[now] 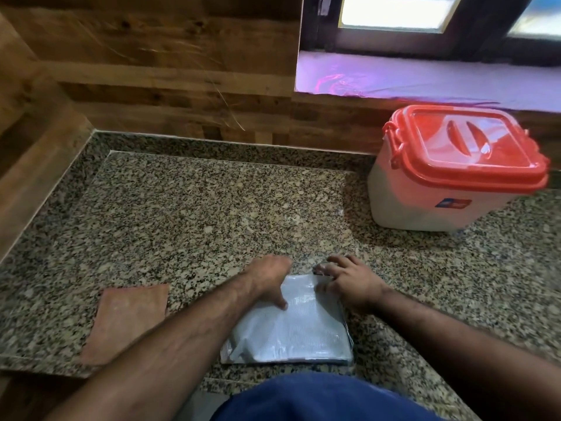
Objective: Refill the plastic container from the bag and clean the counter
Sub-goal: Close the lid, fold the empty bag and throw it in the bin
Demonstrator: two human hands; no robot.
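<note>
Setting: a speckled granite counter (188, 208) set into a corner, backed by wood-grain wall panels (158, 56), with a window ledge (425, 77) at upper right covered in a purple-tinted sheet beneath a dark-framed window (403, 13). Item one: a plastic container (449, 177), pale translucent body, orange-red lid with a recessed handle and side clasps, lid seated on top, a small blue-and-red label on its front; it stood at the right rear of the counter, just below the ledge and well apart from the hands. Item two: a bag (291, 329), silvery grey, flattened and folded into a rough rectangle, lying near the front edge of the counter directly before the person. Item three: a cloth (127, 320), pinkish-brown, spread flat on the counter to the left of the bag, apart from it and untouched. Left hand (267, 281): laid on the far left corner of the bag, palm down, thumb stretched over the grey surface, the other fingers bent over the bag's far edge; whether they gripped it could not be told. Right hand (349, 284): resting on the far right corner of the bag, fingers spread and fairly straight, pressing rather than grasping. Both forearms were bare; a patch of blue clothing (318, 399) filled the bottom centre.
</note>
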